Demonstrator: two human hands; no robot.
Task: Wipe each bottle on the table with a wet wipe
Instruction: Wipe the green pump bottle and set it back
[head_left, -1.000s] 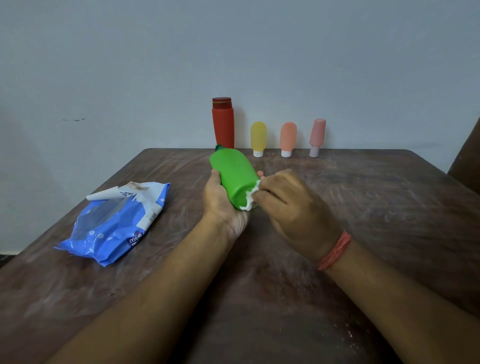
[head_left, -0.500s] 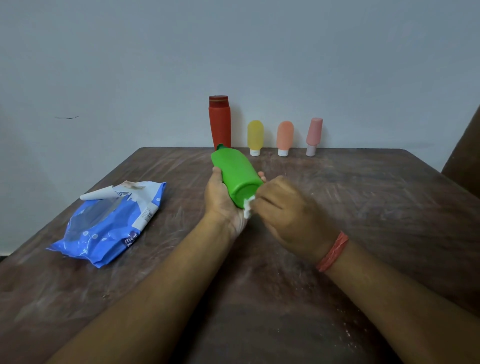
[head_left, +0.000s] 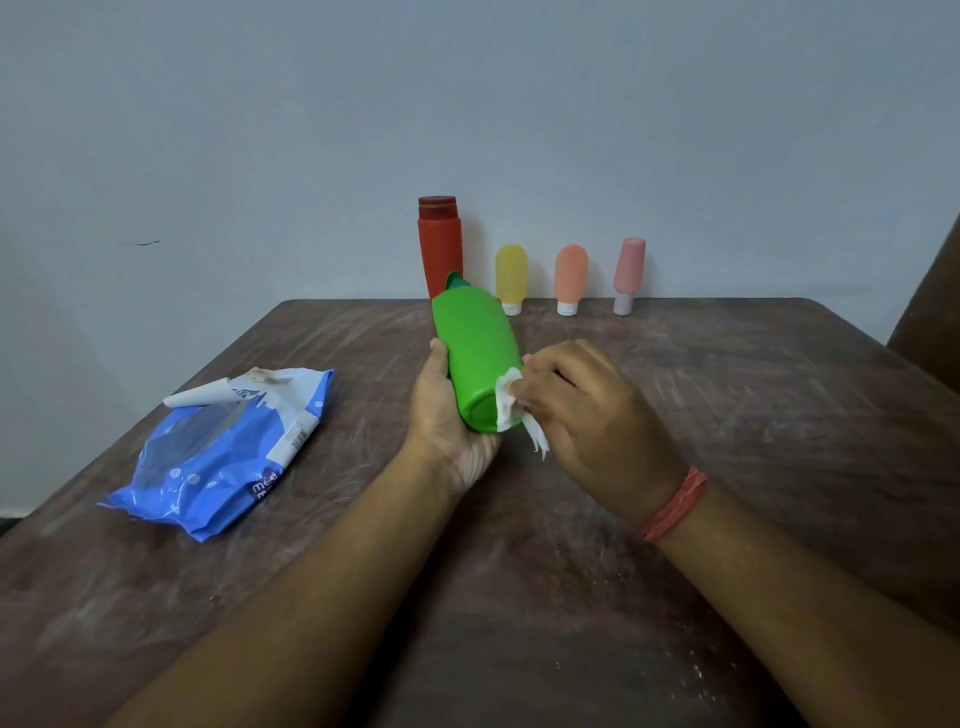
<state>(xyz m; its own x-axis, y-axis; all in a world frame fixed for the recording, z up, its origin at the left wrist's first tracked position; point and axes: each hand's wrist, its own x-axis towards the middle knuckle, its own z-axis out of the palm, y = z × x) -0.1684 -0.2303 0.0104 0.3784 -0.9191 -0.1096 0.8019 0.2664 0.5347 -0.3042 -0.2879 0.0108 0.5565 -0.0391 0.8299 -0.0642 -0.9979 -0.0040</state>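
My left hand (head_left: 447, 415) grips a green bottle (head_left: 475, 343) from below, tilted with its cap pointing away and its base toward me. My right hand (head_left: 587, 410) pinches a white wet wipe (head_left: 511, 405) and presses it against the right edge of the bottle's base. A tall red bottle (head_left: 439, 244), a yellow bottle (head_left: 511, 275), an orange bottle (head_left: 570, 275) and a pink bottle (head_left: 627, 273) stand in a row along the table's far edge by the wall.
A blue wet wipe pack (head_left: 228, 447) lies on the left of the brown table (head_left: 753, 395), its flap peeled open. A dark object (head_left: 935, 312) shows at the right edge of the view.
The green bottle's base has tipped up toward me. My right hand has shifted with the wipe from the bottle's lower side to the base rim, and more of the wipe shows.
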